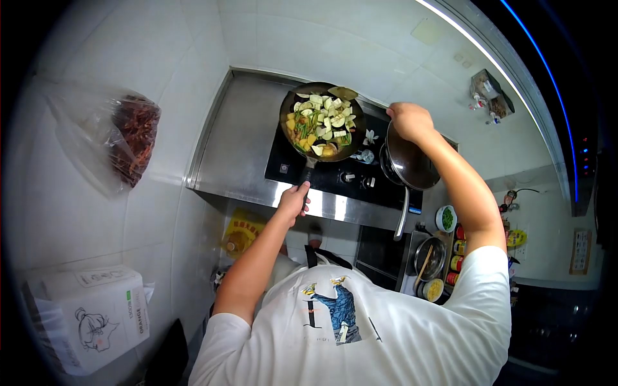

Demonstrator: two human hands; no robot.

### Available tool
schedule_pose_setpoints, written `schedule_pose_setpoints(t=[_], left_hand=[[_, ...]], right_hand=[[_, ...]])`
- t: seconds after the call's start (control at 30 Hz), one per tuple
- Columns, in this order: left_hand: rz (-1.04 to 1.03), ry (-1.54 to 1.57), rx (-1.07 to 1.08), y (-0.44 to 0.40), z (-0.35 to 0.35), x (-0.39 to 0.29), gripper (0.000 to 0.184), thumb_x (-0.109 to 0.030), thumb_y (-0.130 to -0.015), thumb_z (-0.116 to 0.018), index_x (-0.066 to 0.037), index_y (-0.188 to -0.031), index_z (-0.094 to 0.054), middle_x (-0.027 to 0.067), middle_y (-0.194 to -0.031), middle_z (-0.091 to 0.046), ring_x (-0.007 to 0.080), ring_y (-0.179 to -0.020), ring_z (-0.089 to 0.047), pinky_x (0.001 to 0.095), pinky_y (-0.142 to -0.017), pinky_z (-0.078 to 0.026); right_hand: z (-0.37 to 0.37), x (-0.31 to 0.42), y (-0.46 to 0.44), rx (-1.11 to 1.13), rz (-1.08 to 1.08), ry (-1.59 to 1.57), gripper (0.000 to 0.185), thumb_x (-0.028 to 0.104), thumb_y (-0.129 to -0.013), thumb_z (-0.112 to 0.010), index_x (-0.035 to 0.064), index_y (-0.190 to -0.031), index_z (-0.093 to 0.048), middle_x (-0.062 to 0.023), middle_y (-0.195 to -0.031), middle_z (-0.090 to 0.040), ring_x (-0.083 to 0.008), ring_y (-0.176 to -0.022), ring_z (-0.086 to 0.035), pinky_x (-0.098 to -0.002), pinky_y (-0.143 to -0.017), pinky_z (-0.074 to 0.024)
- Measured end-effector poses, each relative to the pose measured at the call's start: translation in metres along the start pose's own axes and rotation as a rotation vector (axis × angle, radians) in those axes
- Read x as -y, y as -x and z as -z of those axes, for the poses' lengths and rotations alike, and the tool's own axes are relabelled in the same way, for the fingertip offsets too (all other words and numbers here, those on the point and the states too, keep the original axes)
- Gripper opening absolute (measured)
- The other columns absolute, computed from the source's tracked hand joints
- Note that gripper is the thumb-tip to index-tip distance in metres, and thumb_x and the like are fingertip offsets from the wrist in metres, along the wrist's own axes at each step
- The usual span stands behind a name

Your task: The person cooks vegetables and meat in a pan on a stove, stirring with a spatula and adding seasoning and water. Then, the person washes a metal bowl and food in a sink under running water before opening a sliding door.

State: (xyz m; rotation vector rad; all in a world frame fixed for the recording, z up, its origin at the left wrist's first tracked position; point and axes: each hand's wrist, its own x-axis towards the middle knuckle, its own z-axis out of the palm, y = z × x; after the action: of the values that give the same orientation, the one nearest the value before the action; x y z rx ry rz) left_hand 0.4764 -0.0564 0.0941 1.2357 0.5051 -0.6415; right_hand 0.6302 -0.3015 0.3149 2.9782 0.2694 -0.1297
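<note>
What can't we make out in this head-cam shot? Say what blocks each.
- Head view: anything the right hand may grip; its curled fingers hide its palm.
- Head view: burner and any flame under the wok; the wok covers them.
- Head view: far part of the second pan; right hand and forearm overlap it.
- Head view: wording on the jar labels; too small.

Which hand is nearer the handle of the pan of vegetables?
Left. The left hand is closed around the handle; the right hand is farther right, at the far side of the other pan.
</note>
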Motion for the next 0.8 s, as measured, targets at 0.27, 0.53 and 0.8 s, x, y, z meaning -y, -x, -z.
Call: schedule_pose_setpoints(t=[0.27, 0.53, 0.8], left_hand=[[-0.015, -0.002, -0.027, -0.002, -0.001, 0.004, 0.034, -0.039, -0.089, -0.054, -0.005, -0.085, -0.057, 0.0012, -0.065, -0.052, 0.0089, -0.045, -0.047, 0.0224, -0.038, -0.037], [-0.022, -0.027, -0.036, 0.003, -0.001, -0.001, 0.035, -0.038, -0.09, -0.054, -0.005, -0.079, -0.055, 0.0024, -0.064, -0.052, 0.0097, -0.044, -0.047, 0.0225, -0.036, -0.033], [-0.012, -0.003, -0.024, 0.002, -0.002, -0.002, 0.035, -0.038, -0.089, -0.055, -0.004, -0.082, -0.056, 0.0029, -0.065, -0.053, 0.01, -0.045, -0.047, 0.0226, -0.037, -0.034]], right_hand=[[-0.088, -0.056, -0.04, 0.343, 0.313, 0.338, 0.02, 0.014, -0.079, -0.052, 0.006, -0.091, -0.066, -0.0157, -0.081, -0.065, -0.0331, -0.075, -0.062, -0.0415, -0.064, -0.0486], [-0.115, -0.022, -0.019, 0.602, -0.516, -1.072, 0.015, 0.018, -0.086, -0.053, 0.0088, -0.083, -0.064, 0.0013, -0.052, -0.043, -0.0075, -0.035, -0.03, -0.0244, -0.033, -0.0208], [-0.05, 0.024, 0.005, 0.1, 0.168, -0.095, 0.017, 0.017, -0.077, -0.055, 0.0061, -0.085, -0.066, -0.0174, -0.088, -0.065, -0.034, -0.084, -0.063, -0.043, -0.074, -0.0499]])
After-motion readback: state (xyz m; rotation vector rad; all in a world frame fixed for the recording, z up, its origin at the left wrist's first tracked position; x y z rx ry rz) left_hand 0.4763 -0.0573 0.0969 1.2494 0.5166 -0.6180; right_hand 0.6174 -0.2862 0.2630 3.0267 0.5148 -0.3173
